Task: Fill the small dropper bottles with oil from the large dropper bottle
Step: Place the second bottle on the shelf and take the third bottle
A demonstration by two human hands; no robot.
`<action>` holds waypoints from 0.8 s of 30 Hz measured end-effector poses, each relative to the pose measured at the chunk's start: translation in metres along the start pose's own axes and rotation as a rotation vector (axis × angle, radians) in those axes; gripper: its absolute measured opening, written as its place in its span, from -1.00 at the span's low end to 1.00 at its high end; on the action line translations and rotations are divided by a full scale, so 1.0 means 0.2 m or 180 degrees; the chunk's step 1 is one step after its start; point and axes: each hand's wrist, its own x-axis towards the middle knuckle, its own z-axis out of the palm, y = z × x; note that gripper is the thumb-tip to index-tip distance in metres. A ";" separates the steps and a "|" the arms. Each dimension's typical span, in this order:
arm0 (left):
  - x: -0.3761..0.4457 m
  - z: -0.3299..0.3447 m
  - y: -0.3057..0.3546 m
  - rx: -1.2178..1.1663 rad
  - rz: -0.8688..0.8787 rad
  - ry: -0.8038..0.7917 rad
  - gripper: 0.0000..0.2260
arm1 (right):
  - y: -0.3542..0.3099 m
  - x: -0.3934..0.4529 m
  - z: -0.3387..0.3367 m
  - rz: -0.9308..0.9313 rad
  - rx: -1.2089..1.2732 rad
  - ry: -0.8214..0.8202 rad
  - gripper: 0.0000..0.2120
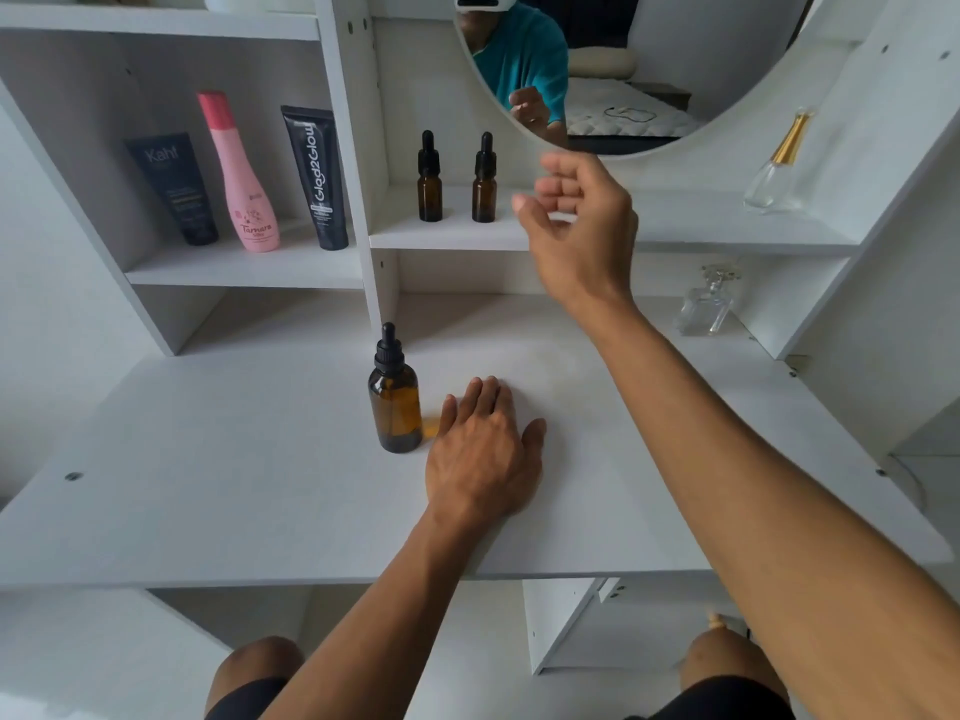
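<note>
The left hand (483, 449) lies flat, palm down, on the white matte tabletop (208, 485), fingers straight and close together, gripping nothing. Just to its left, with the little-finger side near but not clearly touching it, stands the large amber glass dropper bottle with a black ribbed cap and rubber bulb (395, 397), upright and capped; a small amber glow falls on the tabletop between bottle and hand.

The right hand (576, 220) is raised in the air above and beyond the left hand, fingers loosely curled with the thumb apart from them, empty. Just left of its fingertips, on the white shelf (701, 236) under the round mirror (675, 85), stand two small amber glass dropper bottles with black caps, one (430, 181) farther from the hand and one (484, 184) nearer, both upright, capped and side by side, not touching each other or the hand.

Farther left of both hands, in a shelf compartment, stand a dark tube (176, 192), a pink plastic bottle (241, 179) and a black tube (318, 181). To the right of the raised hand are a clear glass perfume bottle with a gold neck (779, 168) and, lower, a clear square glass bottle (709, 304).
</note>
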 end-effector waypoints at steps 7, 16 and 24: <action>0.00 0.00 0.00 0.0001 0.0000 0.0058 -0.37 | 0.11 -0.38 -0.30 0.0522 -0.0053 -0.0122 -0.81; -0.01 0.00 -0.01 0.0030 0.0037 0.0056 -0.37 | 0.43 -0.60 -0.49 0.1203 -0.0823 0.0504 -0.55; -0.01 0.00 -0.01 0.0065 0.0021 0.0045 -0.38 | 0.52 -0.54 -0.45 0.1816 -0.0598 0.0248 -0.46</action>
